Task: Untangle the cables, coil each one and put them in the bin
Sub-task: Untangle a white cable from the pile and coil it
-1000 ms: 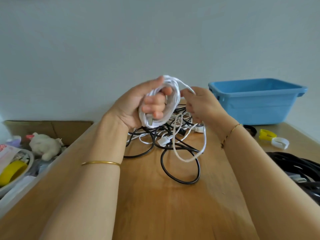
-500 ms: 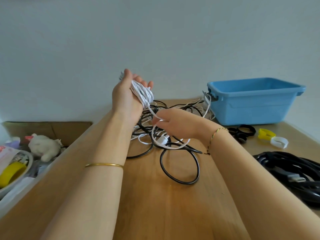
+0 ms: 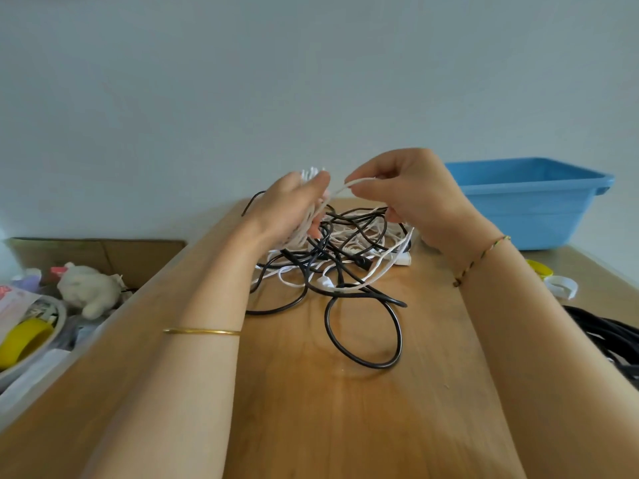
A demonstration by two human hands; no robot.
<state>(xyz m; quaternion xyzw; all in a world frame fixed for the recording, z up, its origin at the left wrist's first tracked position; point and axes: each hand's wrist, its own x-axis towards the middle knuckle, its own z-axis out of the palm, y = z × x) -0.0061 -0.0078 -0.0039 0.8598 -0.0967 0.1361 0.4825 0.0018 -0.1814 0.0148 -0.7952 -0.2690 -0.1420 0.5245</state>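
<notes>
My left hand (image 3: 288,209) is raised above the table and wrapped in loops of a white cable (image 3: 383,271), whose coil shows above and below the palm. My right hand (image 3: 411,198) pinches the same cable's free strand just right of the left hand; the strand hangs down in a loop to the table. Under both hands lies a tangle of black and white cables (image 3: 332,257), with one black loop (image 3: 363,333) reaching toward me. The blue bin (image 3: 525,205) stands at the back right.
Yellow and white cable ties (image 3: 553,278) lie right of my right wrist, with a thick black cable pile (image 3: 608,337) at the right edge. Left of the wooden table (image 3: 311,409) are a cardboard box with a plush toy (image 3: 86,288) and a container holding yellow tape (image 3: 24,340).
My right hand rose from down by the tangle to level with the left hand, carrying the white strand up. The left hand dropped slightly and turned its back toward me.
</notes>
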